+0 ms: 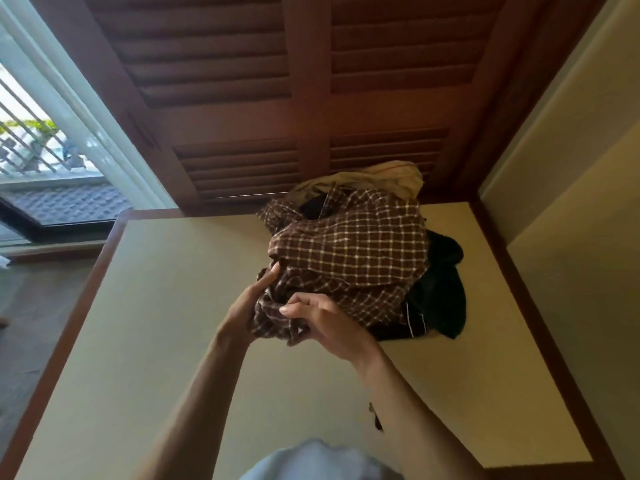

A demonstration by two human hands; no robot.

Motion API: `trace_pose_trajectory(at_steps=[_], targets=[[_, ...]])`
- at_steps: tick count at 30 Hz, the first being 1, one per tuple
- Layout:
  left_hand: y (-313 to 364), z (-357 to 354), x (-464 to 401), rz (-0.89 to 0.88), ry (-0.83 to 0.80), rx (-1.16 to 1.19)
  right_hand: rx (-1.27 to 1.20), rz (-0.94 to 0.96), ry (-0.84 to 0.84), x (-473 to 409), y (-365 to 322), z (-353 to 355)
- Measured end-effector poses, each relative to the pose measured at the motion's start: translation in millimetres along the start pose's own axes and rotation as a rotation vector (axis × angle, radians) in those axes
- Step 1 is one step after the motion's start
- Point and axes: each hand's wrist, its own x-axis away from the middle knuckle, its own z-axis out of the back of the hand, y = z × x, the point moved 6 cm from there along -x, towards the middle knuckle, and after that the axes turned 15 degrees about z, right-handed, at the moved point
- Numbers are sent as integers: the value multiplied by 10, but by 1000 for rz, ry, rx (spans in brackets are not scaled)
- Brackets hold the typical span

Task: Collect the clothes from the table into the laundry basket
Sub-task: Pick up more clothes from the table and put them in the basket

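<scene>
Gathering at the near edge of a clothes pile: both hands work the brown checked shirt (349,258), a soft woven cloth with a fine cream grid, crumpled into loose folds. Left hand (247,306) sits at the shirt's 7 o'clock corner, index finger straight and pressed up against the fabric, the other fingers hidden under the cloth, so its grip cannot be told. Right hand (325,323) has its grip clenched on a bunched fold of the same shirt, fingers curled over the hem. Shirt lies on top of the heap, which rests toward the 1 o'clock part of the desk (156,341), a flat, matte cream top with a reddish-brown wooden rim. Under the shirt, at 4 o'clock, a dark green-black garment (443,296) spills out, limp, with a thin white line along one edge. Behind, at 12 o'clock, a pale beige garment (391,176), smooth and rumpled, leans against the louvred wooden doors (242,81), dark red-brown with horizontal slats. Glass door (41,140) with bars beyond at 10 o'clock. No laundry basket in view.
</scene>
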Motion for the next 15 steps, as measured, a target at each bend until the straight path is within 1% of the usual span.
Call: trace_pose_trajectory(at_steps=[1, 3, 5, 7, 9, 10, 11, 12, 13, 14, 15], targets=[[72, 79, 75, -40, 14, 11, 9, 23, 41, 8, -91, 122], [252, 278, 242, -122, 81, -25, 55, 88, 268, 30, -280, 466], [482, 527, 519, -223, 163, -68, 157, 160, 499, 75, -428, 796], [710, 709, 813, -303, 185, -120, 222, 200, 668, 141, -470, 1073], [836, 719, 1066, -362, 144, -175, 263, 229, 858, 257, -443, 1341], [894, 784, 1137, -380, 100, -117, 293, 241, 950, 320, -433, 1453], [922, 765, 1182, -379, -31, -19, 319, 240, 1015, 355, -417, 1529], [935, 800, 1212, -375, -88, 40, 326, 221, 1036, 339, -391, 1560], [919, 795, 1230, -331, -153, 89, 313, 188, 999, 256, -333, 1549], [909, 841, 1145, -288, -215, 75, 298, 145, 915, 108, -249, 1492], [899, 904, 1045, -276, -103, -16, 304, 96, 791, -75, -157, 1366]])
